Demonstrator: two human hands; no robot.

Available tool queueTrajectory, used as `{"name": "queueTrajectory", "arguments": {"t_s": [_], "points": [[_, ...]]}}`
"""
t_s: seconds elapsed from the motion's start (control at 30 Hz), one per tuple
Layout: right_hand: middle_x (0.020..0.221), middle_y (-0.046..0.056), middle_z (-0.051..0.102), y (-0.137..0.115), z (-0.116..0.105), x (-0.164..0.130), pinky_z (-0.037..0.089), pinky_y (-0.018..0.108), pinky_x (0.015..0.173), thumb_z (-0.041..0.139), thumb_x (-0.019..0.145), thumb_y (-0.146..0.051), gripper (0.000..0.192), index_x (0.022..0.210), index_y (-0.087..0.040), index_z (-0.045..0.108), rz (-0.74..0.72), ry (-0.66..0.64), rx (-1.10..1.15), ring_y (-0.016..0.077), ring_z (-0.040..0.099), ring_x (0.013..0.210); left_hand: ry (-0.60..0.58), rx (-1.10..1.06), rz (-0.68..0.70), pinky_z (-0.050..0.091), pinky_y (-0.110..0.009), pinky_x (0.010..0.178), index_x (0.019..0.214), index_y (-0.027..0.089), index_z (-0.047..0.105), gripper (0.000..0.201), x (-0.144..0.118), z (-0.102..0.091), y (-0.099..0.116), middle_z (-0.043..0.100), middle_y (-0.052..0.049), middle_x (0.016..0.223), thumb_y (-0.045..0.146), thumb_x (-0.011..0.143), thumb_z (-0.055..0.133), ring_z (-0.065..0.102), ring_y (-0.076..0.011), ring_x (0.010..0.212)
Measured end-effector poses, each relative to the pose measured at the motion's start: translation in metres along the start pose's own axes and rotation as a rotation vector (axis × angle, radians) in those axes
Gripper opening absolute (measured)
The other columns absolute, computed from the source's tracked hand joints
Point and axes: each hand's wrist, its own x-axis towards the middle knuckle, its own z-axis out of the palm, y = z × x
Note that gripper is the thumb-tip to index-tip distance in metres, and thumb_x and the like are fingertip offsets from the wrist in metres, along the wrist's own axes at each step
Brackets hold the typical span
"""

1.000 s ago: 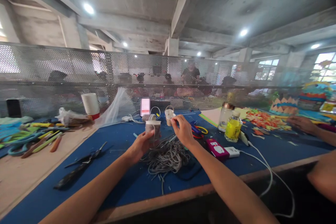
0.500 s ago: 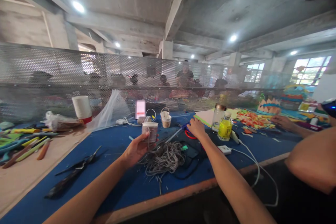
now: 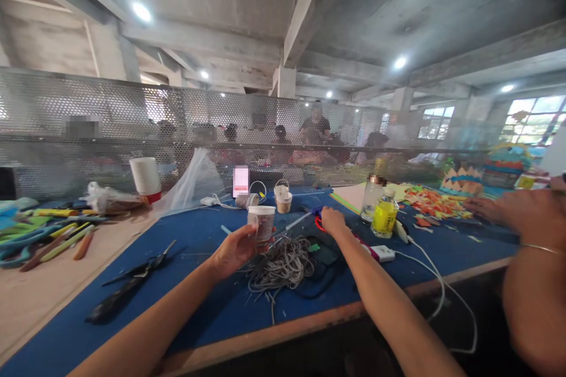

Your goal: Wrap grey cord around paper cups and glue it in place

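My left hand (image 3: 236, 252) is closed round a paper cup (image 3: 262, 225), held upright above the table with its white rim up. Grey cord seems wound about the cup's side. Under it lies a loose tangle of grey cord (image 3: 287, 268). My right hand (image 3: 333, 221) reaches forward, its fingers curled over a blue tool with a red part (image 3: 316, 212); the hand covers most of it, so its kind is unclear. A pale, thin stick (image 3: 298, 222) lies just left of it. Beyond the cup stands a small handled cup basket (image 3: 283, 199).
Black pliers-like tools (image 3: 132, 283) lie at left, near several coloured hand tools (image 3: 66, 241) and stacked cups (image 3: 145, 177). A yellow bottle (image 3: 384, 215), glass jar (image 3: 369, 203), power strip (image 3: 382, 253) and paper scraps (image 3: 435, 201) are at right, by another person's arm (image 3: 533, 265).
My right hand has closed more tightly over the blue and red tool. The view has shifted slightly left. The neighbour's arm has risen. My left hand still holds the cup.
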Motion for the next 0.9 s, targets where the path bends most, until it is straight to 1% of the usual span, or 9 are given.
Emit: {"name": "queueTrajectory", "arguments": {"t_s": [0.17,0.27,0.37,0.47,0.57,0.63,0.7,0.8,0.9], "points": [[0.117,0.026,0.055,-0.002,-0.008,-0.002,0.045,0.036,0.088,0.039,0.087,-0.009,0.034,0.119,-0.003,0.051,0.057,0.154,0.150,0.0285,0.060,0.104,0.066,0.029,0.015,0.052,-0.035,0.080,0.115,0.011,0.061,0.039,0.000,-0.002,-0.001,0.066,-0.015,0.117,0.030,0.081,0.058,0.066,-0.0288,0.098],[0.122,0.025,0.052,-0.001,-0.016,0.001,0.044,0.036,0.090,0.036,0.092,-0.018,0.039,0.127,-0.004,0.044,0.090,0.253,0.283,0.0280,0.058,0.108,0.099,0.046,0.045,0.053,-0.034,0.078,0.114,0.013,0.062,0.037,0.000,-0.001,-0.001,0.067,-0.013,0.115,0.028,0.080,0.060,0.068,-0.0251,0.089],[0.117,0.020,0.058,-0.001,-0.022,0.006,0.045,0.033,0.089,0.038,0.093,-0.030,0.041,0.125,-0.007,0.045,0.095,0.317,0.440,0.0261,0.058,0.109,0.136,0.064,0.068,0.053,-0.030,0.074,0.112,0.017,0.062,0.036,0.000,0.000,0.000,0.068,-0.010,0.112,0.028,0.078,0.063,0.068,-0.0199,0.079],[0.100,0.013,0.065,-0.004,-0.026,0.009,0.050,0.029,0.078,0.036,0.092,-0.043,0.045,0.118,-0.010,0.051,0.087,0.340,0.579,0.0217,0.064,0.091,0.148,0.062,0.096,0.054,-0.027,0.071,0.109,0.018,0.063,0.032,0.001,0.001,0.000,0.069,-0.007,0.108,0.026,0.077,0.065,0.067,-0.0156,0.072],[0.082,0.006,0.064,-0.013,-0.029,0.007,0.052,0.026,0.063,0.039,0.088,-0.049,0.048,0.115,-0.012,0.054,0.048,0.372,0.937,0.0148,0.061,0.063,0.155,0.070,0.122,0.054,-0.027,0.071,0.108,0.018,0.063,0.033,0.002,0.002,0.000,0.068,-0.007,0.108,0.025,0.076,0.066,0.065,-0.0146,0.073],[0.064,-0.001,0.057,-0.021,-0.031,0.003,0.051,0.026,0.057,0.049,0.082,-0.052,0.048,0.108,-0.012,0.057,0.007,0.364,1.250,0.0121,0.052,0.050,0.172,0.079,0.134,0.054,-0.027,0.073,0.110,0.018,0.061,0.035,0.003,0.002,0.001,0.067,-0.007,0.109,0.024,0.076,0.067,0.065,-0.0155,0.077],[0.050,-0.006,0.046,-0.030,-0.034,-0.002,0.050,0.025,0.053,0.057,0.076,-0.054,0.047,0.098,-0.012,0.060,-0.033,0.318,1.414,0.0109,0.046,0.045,0.191,0.085,0.133,0.055,-0.028,0.072,0.112,0.018,0.060,0.037,0.003,0.002,0.001,0.067,-0.007,0.108,0.024,0.076,0.067,0.065,-0.0160,0.078],[0.045,-0.008,0.041,-0.044,-0.039,-0.014,0.047,0.024,0.051,0.059,0.075,-0.054,0.042,0.088,-0.015,0.061,-0.142,0.266,1.442,0.0104,0.045,0.042,0.202,0.084,0.131,0.054,-0.026,0.068,0.113,0.019,0.058,0.039,0.005,-0.002,0.001,0.067,-0.006,0.104,0.025,0.075,0.068,0.066,-0.0157,0.074],[0.043,-0.006,0.043,-0.057,-0.043,-0.030,0.045,0.024,0.050,0.057,0.078,-0.054,0.039,0.078,-0.015,0.062,-0.273,0.188,1.351,0.0102,0.045,0.041,0.179,0.068,0.152,0.053,-0.026,0.068,0.113,0.020,0.059,0.038,0.008,-0.007,0.000,0.067,-0.006,0.106,0.026,0.076,0.067,0.066,-0.0155,0.075]]}}
